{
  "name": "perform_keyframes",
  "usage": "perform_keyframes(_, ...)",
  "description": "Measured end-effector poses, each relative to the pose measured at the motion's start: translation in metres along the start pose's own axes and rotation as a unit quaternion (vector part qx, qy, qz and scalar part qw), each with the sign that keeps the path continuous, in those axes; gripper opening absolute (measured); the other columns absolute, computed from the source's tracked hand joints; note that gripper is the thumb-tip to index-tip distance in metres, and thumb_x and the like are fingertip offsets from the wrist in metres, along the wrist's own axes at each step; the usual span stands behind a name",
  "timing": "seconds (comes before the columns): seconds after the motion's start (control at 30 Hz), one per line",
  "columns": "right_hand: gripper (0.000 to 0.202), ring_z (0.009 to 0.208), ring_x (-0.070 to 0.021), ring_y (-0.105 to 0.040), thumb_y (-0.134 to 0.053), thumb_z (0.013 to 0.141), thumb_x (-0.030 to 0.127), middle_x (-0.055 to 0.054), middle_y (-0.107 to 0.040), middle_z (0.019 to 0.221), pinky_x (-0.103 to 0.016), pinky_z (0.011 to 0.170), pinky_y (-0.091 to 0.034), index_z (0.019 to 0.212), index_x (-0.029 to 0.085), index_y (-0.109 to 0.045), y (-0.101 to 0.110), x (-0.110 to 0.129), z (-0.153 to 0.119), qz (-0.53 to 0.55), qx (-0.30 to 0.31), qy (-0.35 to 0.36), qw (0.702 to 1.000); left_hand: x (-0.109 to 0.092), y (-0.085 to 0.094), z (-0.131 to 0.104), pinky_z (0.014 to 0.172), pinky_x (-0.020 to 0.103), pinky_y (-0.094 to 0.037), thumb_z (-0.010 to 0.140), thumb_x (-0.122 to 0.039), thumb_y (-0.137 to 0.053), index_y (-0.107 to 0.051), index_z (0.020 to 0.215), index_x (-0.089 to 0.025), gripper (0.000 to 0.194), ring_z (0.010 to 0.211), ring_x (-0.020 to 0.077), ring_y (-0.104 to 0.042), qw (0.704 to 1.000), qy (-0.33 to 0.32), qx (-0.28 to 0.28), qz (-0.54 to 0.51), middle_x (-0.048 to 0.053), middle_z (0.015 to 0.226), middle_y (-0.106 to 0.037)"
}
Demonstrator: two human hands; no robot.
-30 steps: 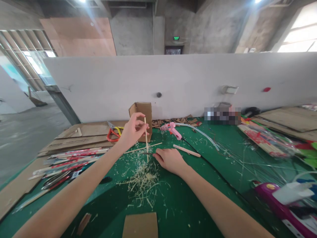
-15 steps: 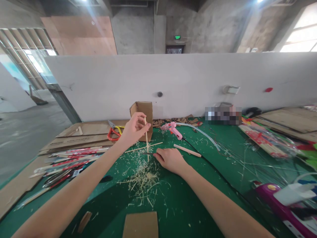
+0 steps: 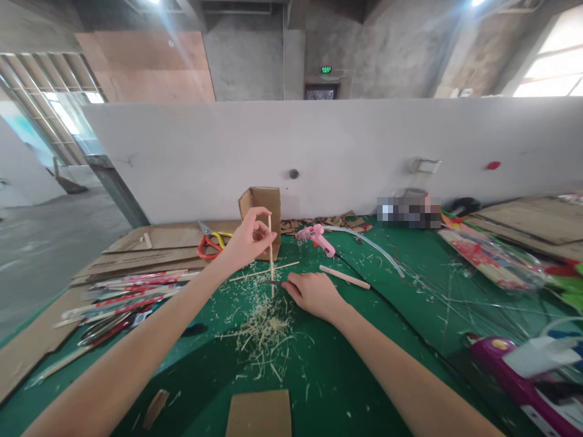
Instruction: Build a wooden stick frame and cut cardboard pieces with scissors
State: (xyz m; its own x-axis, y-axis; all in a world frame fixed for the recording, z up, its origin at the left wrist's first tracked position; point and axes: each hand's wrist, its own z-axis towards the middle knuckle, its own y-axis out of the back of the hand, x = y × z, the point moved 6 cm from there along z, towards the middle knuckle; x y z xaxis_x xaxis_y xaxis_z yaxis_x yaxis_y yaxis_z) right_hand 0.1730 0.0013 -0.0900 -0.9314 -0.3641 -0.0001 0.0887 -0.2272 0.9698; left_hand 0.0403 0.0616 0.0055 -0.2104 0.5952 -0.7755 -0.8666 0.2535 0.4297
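The left hand pinched a slim, pale wooden stick near its upper end, thumb against fingers, keeping it nearly upright over the green worktop. The right hand was curled knuckles-up around a small, thin dark blade — its grip mostly hidden, the edge seemingly touching the stick's lower part.

Taking the upright stick as the clock's centre, a second pale wooden stick lay slantwise behind it, from eight to two o'clock. A loose heap of curly pale shavings sat at six, with a brown cardboard square farther out. Red-and-yellow-handled metal scissors lay at ten, a folded brown cardboard piece stood at twelve, and a pink plastic glue gun rested at two — a smooth beige rod at three.
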Motion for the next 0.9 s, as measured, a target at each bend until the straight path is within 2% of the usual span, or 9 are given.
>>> perform_keyframes(0.3,0.04,0.066,-0.0162,-0.062,-0.026,0.096,0.045,-0.002,-0.068,0.076,-0.025,0.052,-0.026,0.086,0.022,-0.056,0.0004,0.001,0.0004,-0.002,-0.009,0.004,1.0,-0.0001,-0.0015,-0.0003,0.05,0.021,-0.048,0.082,-0.027,-0.053,-0.033,0.115,-0.027,0.039,0.057,0.0111,-0.058,1.0,0.001,0.019,0.018,-0.001,0.075,-0.055)
perform_keyframes(0.5,0.036,0.061,-0.0139,-0.06,-0.029,0.096,0.042,0.001,-0.067,0.076,-0.026,0.05,-0.021,0.085,0.022,-0.057,0.0071,-0.0003,-0.0013,-0.02,-0.07,-0.01,0.997,-0.001,-0.0004,-0.0013,0.053,0.022,-0.048,0.082,-0.027,-0.052,-0.032,0.117,-0.026,0.041,0.058,0.013,-0.06,0.998,-0.008,0.031,0.048,-0.002,0.069,-0.058)
perform_keyframes(0.67,0.04,0.067,-0.0147,-0.061,-0.029,0.097,0.042,-0.001,-0.067,0.073,-0.027,0.051,-0.019,0.081,0.021,-0.059,0.0089,0.0025,-0.0021,-0.042,-0.101,-0.002,0.994,0.0001,0.001,-0.0009,0.054,0.022,-0.048,0.083,-0.027,-0.052,-0.032,0.118,-0.025,0.041,0.057,0.0124,-0.06,0.998,-0.014,0.032,0.06,-0.001,0.071,-0.06)
perform_keyframes(0.9,0.042,0.059,-0.0139,-0.06,-0.027,0.096,0.044,-0.001,-0.067,0.071,-0.028,0.049,-0.017,0.083,0.021,-0.059,0.0076,0.0018,-0.0009,-0.036,-0.075,-0.016,0.996,-0.0002,0.0022,-0.0005,0.054,0.022,-0.047,0.083,-0.027,-0.051,-0.033,0.119,-0.024,0.041,0.057,0.012,-0.059,0.996,-0.026,0.029,0.077,-0.001,0.068,-0.061)
